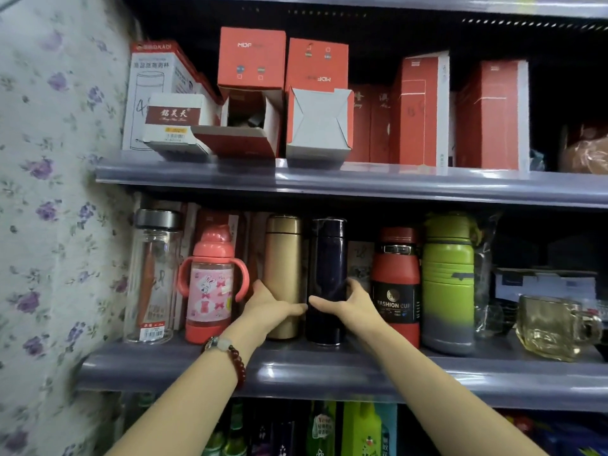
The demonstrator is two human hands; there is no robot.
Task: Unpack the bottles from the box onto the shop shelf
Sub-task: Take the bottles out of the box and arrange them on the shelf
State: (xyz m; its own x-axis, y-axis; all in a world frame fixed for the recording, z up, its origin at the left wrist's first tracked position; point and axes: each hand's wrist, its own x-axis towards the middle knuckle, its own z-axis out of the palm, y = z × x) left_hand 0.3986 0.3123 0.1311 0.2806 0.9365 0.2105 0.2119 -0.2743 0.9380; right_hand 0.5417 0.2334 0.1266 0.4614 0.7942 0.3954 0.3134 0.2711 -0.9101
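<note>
On the middle shelf (329, 366), the left hand (268, 307) grips a gold flask (283, 258) and the right hand (352, 304) a navy flask (329, 255).

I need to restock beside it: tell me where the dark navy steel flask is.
The dark navy steel flask stands mid-shelf in the head view, gripped by the right hand, between the gold flask and red bottle.

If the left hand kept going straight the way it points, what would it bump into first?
The left hand already grips the gold bottle. Pushing further back, it would probably meet the boxes behind the bottles, though depth is hard to judge.
</note>
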